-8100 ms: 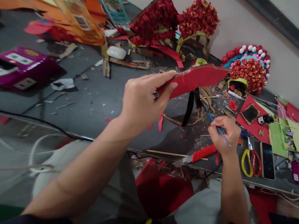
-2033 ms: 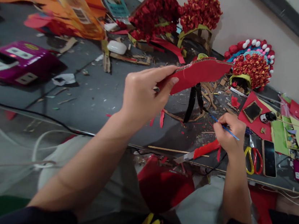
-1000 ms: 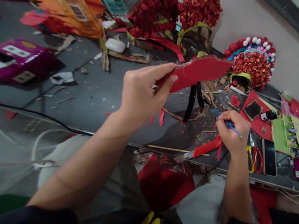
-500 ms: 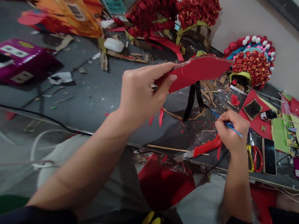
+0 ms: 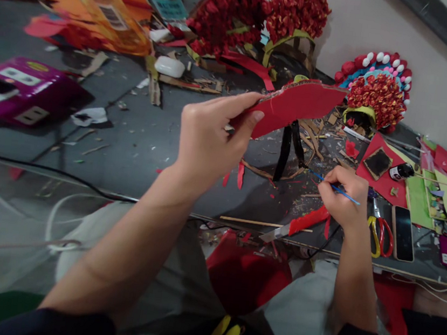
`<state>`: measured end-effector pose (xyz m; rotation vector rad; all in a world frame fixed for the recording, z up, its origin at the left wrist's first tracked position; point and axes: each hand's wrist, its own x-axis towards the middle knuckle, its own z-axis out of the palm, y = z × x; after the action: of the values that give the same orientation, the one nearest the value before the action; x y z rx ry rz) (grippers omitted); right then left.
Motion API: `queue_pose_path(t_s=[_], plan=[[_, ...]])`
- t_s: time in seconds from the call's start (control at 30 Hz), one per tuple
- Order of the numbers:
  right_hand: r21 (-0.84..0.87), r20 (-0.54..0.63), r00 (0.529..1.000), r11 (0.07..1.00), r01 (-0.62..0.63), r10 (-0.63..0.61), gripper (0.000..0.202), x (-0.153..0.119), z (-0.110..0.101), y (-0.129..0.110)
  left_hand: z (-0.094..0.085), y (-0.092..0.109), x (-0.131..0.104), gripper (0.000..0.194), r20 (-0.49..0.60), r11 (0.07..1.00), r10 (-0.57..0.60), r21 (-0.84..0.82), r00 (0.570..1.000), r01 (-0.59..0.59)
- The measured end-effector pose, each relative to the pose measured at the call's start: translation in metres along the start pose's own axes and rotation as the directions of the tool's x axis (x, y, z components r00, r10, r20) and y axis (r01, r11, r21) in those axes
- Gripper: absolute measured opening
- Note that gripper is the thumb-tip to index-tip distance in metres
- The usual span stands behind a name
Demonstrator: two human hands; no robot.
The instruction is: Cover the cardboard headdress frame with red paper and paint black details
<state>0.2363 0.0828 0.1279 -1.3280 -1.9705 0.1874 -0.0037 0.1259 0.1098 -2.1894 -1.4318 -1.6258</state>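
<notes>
My left hand [image 5: 215, 134] pinches the near end of a red cardboard piece [image 5: 296, 108], its cut edge facing up, held tilted above the table. Black strips [image 5: 283, 153] hang below the piece, along with a thin brown hoop [image 5: 258, 170] that is partly hidden. In my right hand [image 5: 342, 195] is a thin blue paintbrush [image 5: 344, 193], gripped like a pen. Its dark tip meets or nearly meets the lower end of a black strip; I cannot tell which. A small black paint bottle [image 5: 401, 171] stands beyond my right hand, beside a black-stained cardboard square [image 5: 378, 163].
Near the table's front edge lie a red-handled knife [image 5: 309, 220], scissors [image 5: 380, 235] and a phone [image 5: 403, 233]. Red flowered headpieces [image 5: 297, 11] stand along the wall. On the left are a purple power-socket box [image 5: 25, 91], cables and an orange bottle [image 5: 111, 18]. Cardboard scraps litter the table [image 5: 140, 146].
My right hand has shifted slightly left, taking the brush tip toward the end of the black strip. My left hand and the red cardboard have hardly moved.
</notes>
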Motion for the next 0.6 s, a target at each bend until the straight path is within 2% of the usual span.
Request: queue_pose_path(t_s=[0.13,0.3,0.5,0.6], plan=[[0.029,-0.013,1.000,1.000,-0.002,0.002,0.015,0.0001,0.0000,-0.0008,0.0000,-0.0001,-0.0003,0.025,-0.035,1.000,0.014,0.019,0.999,-0.013],[0.019,-0.010,1.000,1.000,-0.012,0.012,0.015,0.0002,0.0004,-0.0018,0.0001,-0.0004,0.0002,0.028,-0.008,1.000,0.006,0.020,1.000,-0.006],[-0.001,0.017,1.000,1.000,0.002,-0.002,0.016,-0.0006,0.0005,-0.0004,0.0006,0.0004,0.0008,0.027,-0.026,1.000,0.011,0.019,1.000,-0.011],[0.014,-0.008,1.000,1.000,0.020,-0.020,0.016,-0.0002,0.0011,-0.0007,-0.0003,0.0014,0.0006,0.027,-0.018,1.000,-0.009,0.025,1.000,0.009]])
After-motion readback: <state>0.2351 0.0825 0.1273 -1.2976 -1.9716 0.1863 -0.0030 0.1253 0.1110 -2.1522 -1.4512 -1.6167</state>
